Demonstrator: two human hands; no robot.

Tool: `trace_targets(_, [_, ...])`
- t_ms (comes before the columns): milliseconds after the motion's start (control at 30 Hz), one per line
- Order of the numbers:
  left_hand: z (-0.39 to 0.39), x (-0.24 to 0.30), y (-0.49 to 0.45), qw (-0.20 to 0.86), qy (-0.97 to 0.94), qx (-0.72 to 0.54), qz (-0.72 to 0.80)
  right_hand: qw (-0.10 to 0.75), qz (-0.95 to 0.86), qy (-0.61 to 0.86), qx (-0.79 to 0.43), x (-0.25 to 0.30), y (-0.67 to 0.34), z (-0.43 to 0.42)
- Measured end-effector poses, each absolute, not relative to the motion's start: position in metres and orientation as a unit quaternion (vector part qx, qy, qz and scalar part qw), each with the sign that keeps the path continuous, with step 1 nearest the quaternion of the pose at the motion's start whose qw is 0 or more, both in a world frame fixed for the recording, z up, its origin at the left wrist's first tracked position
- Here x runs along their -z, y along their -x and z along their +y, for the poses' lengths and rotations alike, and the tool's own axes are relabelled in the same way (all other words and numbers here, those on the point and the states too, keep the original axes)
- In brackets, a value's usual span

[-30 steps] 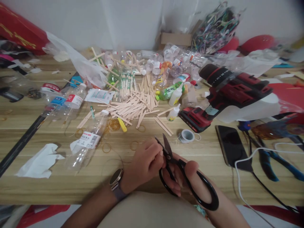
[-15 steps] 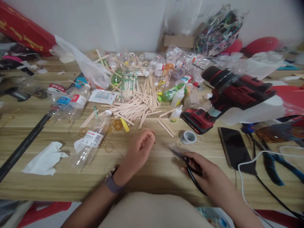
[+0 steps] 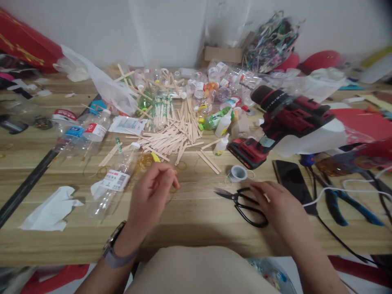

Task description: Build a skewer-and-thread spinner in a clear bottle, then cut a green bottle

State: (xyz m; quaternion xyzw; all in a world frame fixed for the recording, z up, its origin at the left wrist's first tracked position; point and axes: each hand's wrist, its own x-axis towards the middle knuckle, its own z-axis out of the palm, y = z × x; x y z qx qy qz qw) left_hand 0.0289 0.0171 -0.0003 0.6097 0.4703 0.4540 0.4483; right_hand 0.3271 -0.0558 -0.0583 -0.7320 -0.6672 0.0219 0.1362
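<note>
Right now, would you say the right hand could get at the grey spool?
Likely yes: the right hand is close to the grey spool, and the scissors lie on the near side, not between.

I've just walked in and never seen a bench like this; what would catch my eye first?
Probably the bulky red and black drill, right of centre, beyond the dark phone. Next comes the loose heap of pale wooden sticks in the middle, with plastic bottles crowded behind it. Nearer, black-handled scissors lie on the table at the right hand's fingertips.
</note>
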Motion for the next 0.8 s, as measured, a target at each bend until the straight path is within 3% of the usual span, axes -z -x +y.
trace_targets(167, [0.026,0.026,-0.049,0.483,-0.675,-0.326,0.453,0.097,-0.63,0.77,-0.016,0.07,-0.34,-0.026])
trace_targets(400, [0.031,0.047,-0.06,0.532,-0.659,-0.282,0.451,0.127,-0.608,0.784,-0.003,0.09,-0.348,-0.02])
trace_targets(667, [0.025,0.05,-0.057,0.555,-0.651,-0.25,0.453,0.215,-0.597,0.772,0.031,0.075,-0.34,-0.029])
trace_targets(800, [0.024,0.051,-0.057,0.566,-0.642,-0.245,0.456,0.34,-0.646,0.684,0.019,0.044,-0.284,-0.037])
